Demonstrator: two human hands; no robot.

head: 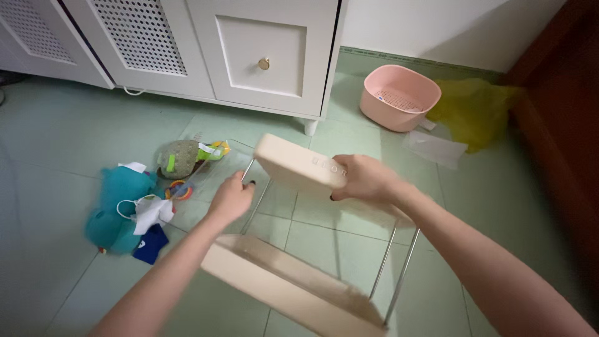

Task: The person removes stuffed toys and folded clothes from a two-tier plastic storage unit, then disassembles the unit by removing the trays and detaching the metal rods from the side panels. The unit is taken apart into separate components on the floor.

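Note:
A small cream-coloured rack (293, 163) with two flat shelves and thin metal rods is held tilted above the green tiled floor. My left hand (229, 200) is closed around one metal rod at its left side. My right hand (365, 178) grips the edge of the upper cream shelf. The lower shelf (284, 284) is nearest the camera, with two rods (393, 271) showing on the right.
On the floor at left lie a teal plush toy (115, 209), a face mask (151, 212), a grey-green plush toy (181, 157) and a small colourful toy (178, 189). A white cabinet (249, 50) stands behind. A pink basin (399, 97) and yellow bag (474, 109) sit at back right.

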